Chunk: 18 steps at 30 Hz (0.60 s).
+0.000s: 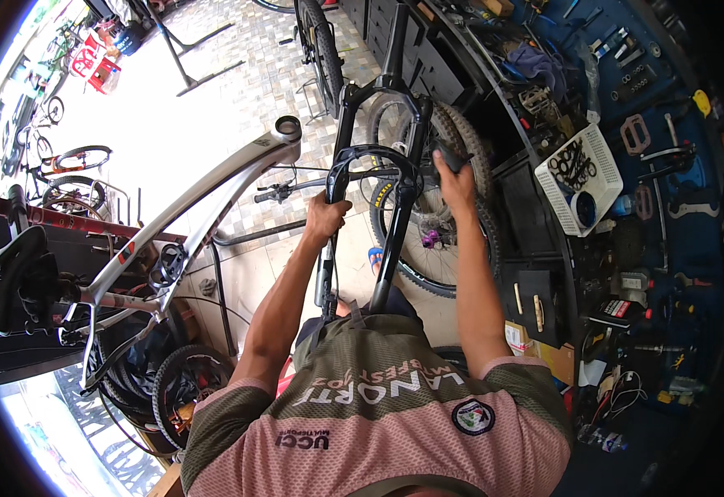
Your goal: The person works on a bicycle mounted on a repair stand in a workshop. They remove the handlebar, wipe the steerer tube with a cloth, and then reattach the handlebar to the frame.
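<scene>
In front of my body stands a black bicycle suspension fork [389, 83], its steerer tube pointing away from me and its lower ends near my lap. My left hand [326, 219] is closed round the fork's left leg, below the arch. To the right of the fork, my right hand [456, 184] is closed with the thumb up on a small dark object [460, 159]; its kind I cannot make out. A silver bicycle frame [188, 195] without wheels is held up on my left, with a black saddle [15, 273] at its near end.
Bicycle wheels with knobby tyres [471, 149] stand behind my right hand. On the right, a workbench carries a white basket [544, 176] of small black parts, beside pedals, wrenches and other tools. Tiled floor [271, 91] stretches ahead; more bikes and a red chair [95, 62] are far left.
</scene>
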### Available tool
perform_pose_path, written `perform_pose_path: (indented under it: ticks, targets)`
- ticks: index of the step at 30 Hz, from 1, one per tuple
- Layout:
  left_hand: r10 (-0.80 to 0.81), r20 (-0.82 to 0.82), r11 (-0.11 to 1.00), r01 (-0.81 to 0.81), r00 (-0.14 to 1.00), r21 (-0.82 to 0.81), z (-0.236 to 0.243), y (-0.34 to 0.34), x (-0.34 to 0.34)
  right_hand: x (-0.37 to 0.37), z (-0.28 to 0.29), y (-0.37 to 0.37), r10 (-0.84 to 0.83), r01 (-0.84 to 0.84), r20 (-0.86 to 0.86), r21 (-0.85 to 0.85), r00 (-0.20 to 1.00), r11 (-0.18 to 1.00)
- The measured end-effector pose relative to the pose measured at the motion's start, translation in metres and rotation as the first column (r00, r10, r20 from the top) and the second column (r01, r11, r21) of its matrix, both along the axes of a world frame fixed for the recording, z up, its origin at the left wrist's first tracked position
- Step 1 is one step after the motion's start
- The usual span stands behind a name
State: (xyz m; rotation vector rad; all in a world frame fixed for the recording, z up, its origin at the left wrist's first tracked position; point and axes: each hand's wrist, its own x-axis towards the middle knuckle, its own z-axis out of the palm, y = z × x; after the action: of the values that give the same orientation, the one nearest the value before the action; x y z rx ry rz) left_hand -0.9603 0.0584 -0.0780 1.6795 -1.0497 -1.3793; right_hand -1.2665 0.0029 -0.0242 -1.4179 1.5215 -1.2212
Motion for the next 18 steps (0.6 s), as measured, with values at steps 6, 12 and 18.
perform_pose_path:
  ticks: [6,12,18]
  targets:
    - [0.043,-0.011,0.998,-0.043,0.999,0.036,-0.005,0.014,0.001,-0.015,0.005,0.03,-0.048,0.02,-0.148,-0.183,0.988,0.983]
    - [0.064,0.041,0.997,-0.066,0.997,0.043,-0.01,0.028,0.008,0.018,0.028,0.07,0.141,-0.13,-0.167,0.072,0.976,0.989]
    - [0.063,0.049,0.998,-0.064,0.997,0.015,-0.005,0.037,0.005,0.064,0.01,0.071,-0.03,-0.275,-0.713,-0.308,0.7,0.911]
